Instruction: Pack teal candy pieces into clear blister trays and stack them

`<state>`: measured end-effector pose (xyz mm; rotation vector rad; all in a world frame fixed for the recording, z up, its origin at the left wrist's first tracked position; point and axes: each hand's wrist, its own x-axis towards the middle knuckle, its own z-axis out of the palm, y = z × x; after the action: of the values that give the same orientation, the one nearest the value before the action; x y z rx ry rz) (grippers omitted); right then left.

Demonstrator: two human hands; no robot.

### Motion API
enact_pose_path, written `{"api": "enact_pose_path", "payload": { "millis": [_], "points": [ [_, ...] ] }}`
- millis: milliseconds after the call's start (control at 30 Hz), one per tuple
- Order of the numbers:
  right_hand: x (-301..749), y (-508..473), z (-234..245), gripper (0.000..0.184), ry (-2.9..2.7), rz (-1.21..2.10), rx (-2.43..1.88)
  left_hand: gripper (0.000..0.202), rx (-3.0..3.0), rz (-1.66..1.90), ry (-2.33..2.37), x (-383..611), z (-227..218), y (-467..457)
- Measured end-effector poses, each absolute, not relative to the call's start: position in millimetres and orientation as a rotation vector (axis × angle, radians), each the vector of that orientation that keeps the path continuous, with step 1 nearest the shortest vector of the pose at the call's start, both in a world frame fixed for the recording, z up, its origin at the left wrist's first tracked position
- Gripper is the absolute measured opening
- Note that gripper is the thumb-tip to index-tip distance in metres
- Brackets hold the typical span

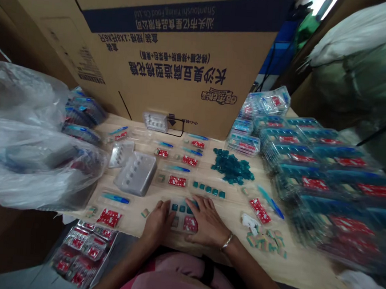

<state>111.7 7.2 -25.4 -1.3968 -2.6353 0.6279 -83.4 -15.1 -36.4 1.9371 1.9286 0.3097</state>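
A clear plastic blister tray [181, 211] with small teal tiles and a red card lies at the near edge of the wooden table [304, 264]. My left hand [157, 224] rests on the tray's left end with fingers curled on it. My right hand [208, 221] lies flat on the tray's right side, fingers spread, a bracelet on the wrist. A row of teal tiles [208, 190] sits just beyond my right hand. A pile of loose teal tiles [233, 166] lies farther back.
Stacks of filled packs [327, 173] cover the right. Empty clear trays [136, 172] stand left of centre. Several open trays with blue pens and red cards [177, 181] dot the middle. A plastic bag [28, 149] lies left, a cardboard box [173, 49] behind, packs [83, 247] below the edge.
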Motion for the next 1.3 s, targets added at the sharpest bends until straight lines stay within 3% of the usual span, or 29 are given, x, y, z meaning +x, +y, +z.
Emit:
{"api": "enact_pose_path", "payload": {
  "millis": [167, 300, 533, 700, 833, 900, 1133, 1300],
  "points": [
    [117.3, -0.1, -23.5, 0.109, -2.688, 0.689, -1.371, 0.04, 2.172, 0.345, 1.907, -84.4, -40.3, -19.3],
    [120.3, -7.1, -25.5, 0.104, -2.647, 0.697, -1.312, 0.048, 2.489, 0.424, 1.576, -81.9, -49.4, -22.1],
    [126.7, -4.7, -28.3, 0.112, -2.596, 0.707, -1.326, 0.05, 2.488, 0.533, 1.457, -81.2, -54.5, -20.0],
    [136.5, -13.0, -27.8, 0.087, -2.531, 0.615, -1.263, 0.058, 2.555, 0.483, 1.325, -80.4, -52.8, -22.9],
    [148.8, -3.9, -28.6, 0.043, -2.325, 0.446, -1.356, 0.058, 2.534, 0.49, 1.317, -78.1, -51.2, -25.8],
    [157.1, 5.0, -32.3, 0.03, -2.235, 0.303, -1.491, 0.058, 2.511, 0.506, 1.289, -79.0, -48.3, -22.3],
    [179.0, 21.4, -47.0, 0.022, -2.363, 0.058, -1.543, 0.051, 2.432, 0.485, 1.542, -84.9, -35.2, 29.1],
    [187.1, 16.8, -43.3, 0.028, -2.428, -0.177, -1.462, 0.049, 2.46, 0.43, 1.455, -84.9, -35.0, 39.2]
  ]
}}
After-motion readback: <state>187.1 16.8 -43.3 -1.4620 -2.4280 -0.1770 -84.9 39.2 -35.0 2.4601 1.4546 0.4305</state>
